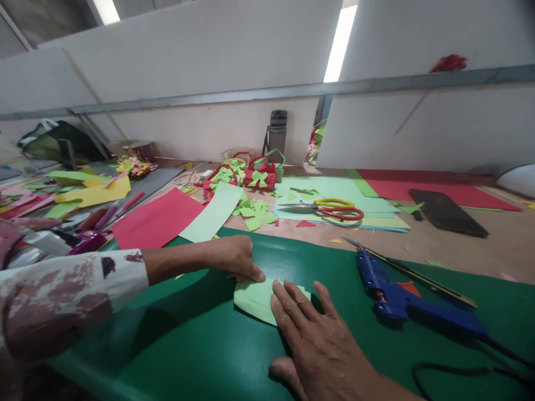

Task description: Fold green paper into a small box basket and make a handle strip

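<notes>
A folded piece of pale green paper point(257, 298) lies on the green mat, its near edge slightly rounded. With fingers curled, my left hand point(236, 257) grips the paper's far left corner, the thumb pressing on top; its fingertips are mostly hidden. My right hand point(315, 337) rests flat over the right part of the paper, fingers spread and thumb out to the side. That hand covers much of the paper's right end. To the right of it, a blue glue gun point(388, 303) lies on the mat.
Beyond the mat are scissors point(330, 207) on pale green sheets, red paper point(156, 220), a curved pale green strip point(213, 214) and small red baskets point(259, 177). Tweezers point(422, 274) lie by the glue gun. A bottle point(277, 136) and a dark phone point(447, 211) are farther back.
</notes>
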`<state>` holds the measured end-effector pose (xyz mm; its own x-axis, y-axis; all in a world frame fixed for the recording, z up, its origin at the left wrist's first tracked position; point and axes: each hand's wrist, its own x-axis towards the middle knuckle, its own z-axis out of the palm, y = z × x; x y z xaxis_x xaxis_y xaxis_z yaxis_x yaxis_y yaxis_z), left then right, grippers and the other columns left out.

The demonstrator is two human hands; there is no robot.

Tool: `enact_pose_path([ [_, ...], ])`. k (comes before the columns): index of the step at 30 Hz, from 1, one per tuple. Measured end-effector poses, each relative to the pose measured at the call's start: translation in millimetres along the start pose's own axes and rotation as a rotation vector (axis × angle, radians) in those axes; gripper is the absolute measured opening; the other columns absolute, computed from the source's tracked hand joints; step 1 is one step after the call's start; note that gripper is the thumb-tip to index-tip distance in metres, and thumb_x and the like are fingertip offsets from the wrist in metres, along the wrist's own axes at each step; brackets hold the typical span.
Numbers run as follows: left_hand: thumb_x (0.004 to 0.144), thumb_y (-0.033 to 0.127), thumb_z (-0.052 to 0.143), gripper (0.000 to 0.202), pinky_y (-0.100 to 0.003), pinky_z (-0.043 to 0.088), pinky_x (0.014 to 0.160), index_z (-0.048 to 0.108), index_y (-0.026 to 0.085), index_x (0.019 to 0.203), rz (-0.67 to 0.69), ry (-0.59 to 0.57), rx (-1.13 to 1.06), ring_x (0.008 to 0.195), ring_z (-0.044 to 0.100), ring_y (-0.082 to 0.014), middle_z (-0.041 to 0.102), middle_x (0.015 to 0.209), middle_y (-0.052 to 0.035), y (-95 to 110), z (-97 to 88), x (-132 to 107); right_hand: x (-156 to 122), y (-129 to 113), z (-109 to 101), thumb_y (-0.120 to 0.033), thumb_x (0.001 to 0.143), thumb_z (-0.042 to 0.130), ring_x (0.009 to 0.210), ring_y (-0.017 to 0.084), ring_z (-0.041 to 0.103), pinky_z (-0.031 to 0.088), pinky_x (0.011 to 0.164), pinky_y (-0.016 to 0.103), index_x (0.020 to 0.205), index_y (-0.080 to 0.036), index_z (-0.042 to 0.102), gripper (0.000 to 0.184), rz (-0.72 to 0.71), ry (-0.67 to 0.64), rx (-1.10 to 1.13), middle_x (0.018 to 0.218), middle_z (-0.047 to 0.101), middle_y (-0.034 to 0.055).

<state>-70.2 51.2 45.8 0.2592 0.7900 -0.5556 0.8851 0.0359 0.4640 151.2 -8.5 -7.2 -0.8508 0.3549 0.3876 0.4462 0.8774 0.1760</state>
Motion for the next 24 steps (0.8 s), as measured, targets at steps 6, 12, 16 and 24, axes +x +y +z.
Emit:
enact_pose_path([
  [6, 0.066, 0.054, 0.062, 0.044, -0.025, 0.029, 0.041, 0.056, 0.017, 0.042, -0.050, -0.021, -0.005, 0.036, 0.038, -0.0111, 0.044, 0.036, 0.0022, -10, -6.2, -3, -1, 0, -1, -0.058, 0.090, 0.034, 0.115, 0.030, 0.051, 0.018, 0.095, 0.051, 0.122, -0.011, 0.055, 0.061, -0.009, -0.013, -0.006, 0.128, 0.056, 0.0124],
  [12, 0.065, 0.052, 0.062, 0.041, -0.025, 0.029, 0.041, 0.056, 0.017, 0.043, -0.101, 0.007, -0.019, 0.035, 0.036, -0.0111, 0.043, 0.035, 0.0025, -16, -7.9, -8, -2, 2, -1, -0.055, 0.090, 0.036, 0.116, 0.029, 0.051, 0.016, 0.097, 0.049, 0.122, -0.012, 0.055, 0.057, -0.019, 0.002, -0.005, 0.127, 0.057, 0.0119],
  [16, 0.064, 0.051, 0.064, 0.040, -0.026, 0.029, 0.042, 0.056, 0.018, 0.042, -0.130, 0.026, -0.029, 0.035, 0.035, -0.0111, 0.042, 0.034, 0.0028, -17, -8.0, -10, -2, 1, -2, -0.051, 0.090, 0.038, 0.117, 0.028, 0.049, 0.016, 0.099, 0.048, 0.124, -0.012, 0.054, 0.054, -0.011, -0.002, 0.002, 0.128, 0.056, 0.0112],
  [24, 0.063, 0.050, 0.064, 0.039, -0.024, 0.026, 0.039, 0.056, 0.018, 0.043, -0.134, 0.048, -0.057, 0.033, 0.032, -0.0097, 0.039, 0.033, 0.0041, -23, -7.5, -13, -1, 1, -3, -0.048, 0.088, 0.043, 0.116, 0.029, 0.050, 0.022, 0.098, 0.050, 0.125, -0.012, 0.053, 0.052, -0.009, -0.020, 0.022, 0.130, 0.055, 0.0113],
])
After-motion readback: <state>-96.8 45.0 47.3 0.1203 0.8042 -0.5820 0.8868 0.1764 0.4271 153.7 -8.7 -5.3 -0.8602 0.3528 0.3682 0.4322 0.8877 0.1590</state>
